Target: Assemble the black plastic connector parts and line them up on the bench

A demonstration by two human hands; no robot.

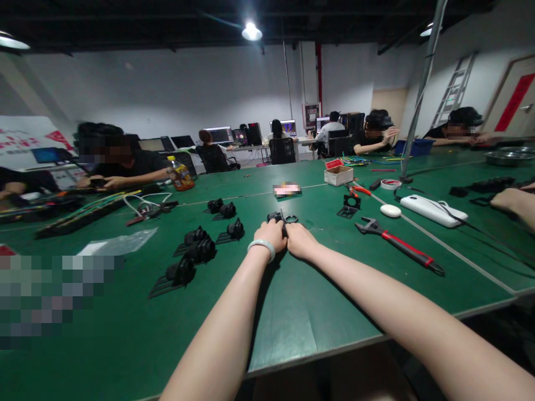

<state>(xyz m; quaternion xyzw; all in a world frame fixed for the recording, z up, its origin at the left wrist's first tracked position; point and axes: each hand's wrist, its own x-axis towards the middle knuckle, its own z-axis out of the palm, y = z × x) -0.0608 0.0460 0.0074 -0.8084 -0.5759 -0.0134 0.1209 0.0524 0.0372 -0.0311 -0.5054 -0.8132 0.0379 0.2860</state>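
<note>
Both my arms reach out over the green table (292,312). My left hand (272,233), with a pale bangle on its wrist, and my right hand (299,239) meet in the middle, fingers closed around a small black part (276,216) with a ring (291,219) beside it. Several more black connector parts (196,253) stand in rows to the left of my hands. A red-handled adjustable wrench (397,245) lies to the right.
A small cardboard box (338,175), red-handled pliers (358,189), a tape roll (390,184), a white oval object (390,210) and a white power strip (432,210) lie at right. Cable bundles (96,206), a bottle (180,174) and a plastic bag (119,243) lie at left. Other people sit around the table.
</note>
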